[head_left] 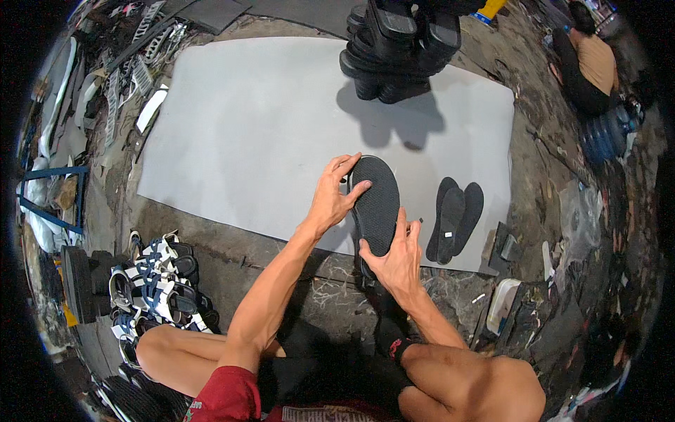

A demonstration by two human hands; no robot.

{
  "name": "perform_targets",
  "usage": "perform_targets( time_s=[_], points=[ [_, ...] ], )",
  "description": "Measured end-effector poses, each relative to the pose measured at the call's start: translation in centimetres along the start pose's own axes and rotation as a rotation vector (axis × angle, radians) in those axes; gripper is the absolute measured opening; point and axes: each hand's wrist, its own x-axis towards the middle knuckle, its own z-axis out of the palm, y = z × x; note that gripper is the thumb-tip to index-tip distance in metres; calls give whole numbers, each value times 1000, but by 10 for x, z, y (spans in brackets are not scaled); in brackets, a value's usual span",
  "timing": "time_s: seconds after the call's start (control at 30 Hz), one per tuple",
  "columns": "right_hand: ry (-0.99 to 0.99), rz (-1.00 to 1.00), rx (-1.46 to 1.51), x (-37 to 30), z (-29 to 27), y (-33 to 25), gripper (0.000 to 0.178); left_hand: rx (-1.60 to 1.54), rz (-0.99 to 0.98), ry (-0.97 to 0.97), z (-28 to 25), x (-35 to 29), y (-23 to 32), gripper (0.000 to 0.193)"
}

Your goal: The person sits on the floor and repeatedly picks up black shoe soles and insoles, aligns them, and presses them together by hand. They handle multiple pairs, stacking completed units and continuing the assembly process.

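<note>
Between my two hands is a black shoe sole (377, 200) with a fine-textured upper face, held over the front edge of a pale grey sheet. Gripping its far left edge, my left hand (333, 195) has the thumb on the textured face and its fingers at the rim. My right hand (396, 259) closes on the near end, thumb at the lower left and fingers along the right edge. A second dark layer shows under the sole's left edge. To the right, three thin black insoles (451, 224) overlap on the sheet, one with a small white label.
A tall stack of black soles (394, 53) stands at the far side of the grey sheet (239, 126). White and blue strapped sandals (162, 281) are heaped at the left. Scraps litter both sides. Another person (594, 63) sits at the far right near a blue water bottle (606, 135).
</note>
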Motion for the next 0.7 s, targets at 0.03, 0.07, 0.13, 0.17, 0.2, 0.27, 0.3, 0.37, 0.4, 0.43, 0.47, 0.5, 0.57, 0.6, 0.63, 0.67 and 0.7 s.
perform_targets(
  time_s=[0.03, 0.07, 0.13, 0.17, 0.2, 0.27, 0.3, 0.37, 0.4, 0.43, 0.47, 0.5, 0.57, 0.6, 0.63, 0.67, 0.7],
  points=[
    [4, -4, 9, 0, 0, 0, 107, -24, -7, 0, -1, 2, 1, 63],
    [12, -1, 7, 0, 1, 1, 107, -60, -10, -13, -2, 3, 3, 62],
    [24, 3, 8, 0, 4, 2, 108, -127, -18, -34, -6, 4, 5, 59],
    [26, 1, 9, 0, 4, 2, 108, -102, 2, -30, -7, 5, 6, 59],
    [29, -1, 10, -1, 3, 1, 108, -77, 22, -25, -8, 5, 7, 59],
    [27, -11, 20, -1, 3, 2, 108, -40, 52, -27, -9, 6, 8, 59],
    [21, -19, 29, -1, 4, 4, 108, -27, 59, -33, -10, 6, 8, 59],
    [26, -37, 26, -1, 6, 6, 108, -16, 66, -44, -11, 6, 9, 59],
    [39, -48, 13, -1, 6, 6, 107, -19, 68, -51, -11, 8, 9, 59],
    [51, -55, -2, -2, 6, 7, 107, -23, 69, -61, -10, 11, 11, 59],
    [31, -51, 3, -4, 4, 7, 107, 2, 80, -65, -11, 10, 11, 58],
    [10, -47, 9, -2, 0, 6, 106, 26, 91, -71, -13, 14, 11, 58],
    [21, -68, 66, -2, -12, 12, 96, 46, 83, -101, -15, 13, 14, 57],
    [-12, 15, 136, -8, -25, 15, 91, 44, 66, -123, -16, 13, 15, 56],
    [-40, 79, 209, -7, -37, 20, 85, 50, 58, -128, -18, 16, 14, 56],
    [-98, 84, 195, -12, -46, 31, 76, 40, 52, -134, -17, 16, 13, 55],
    [-137, 21, 176, -18, -50, 36, 78, 33, 59, -125, -17, 16, 12, 55]
  ],
)
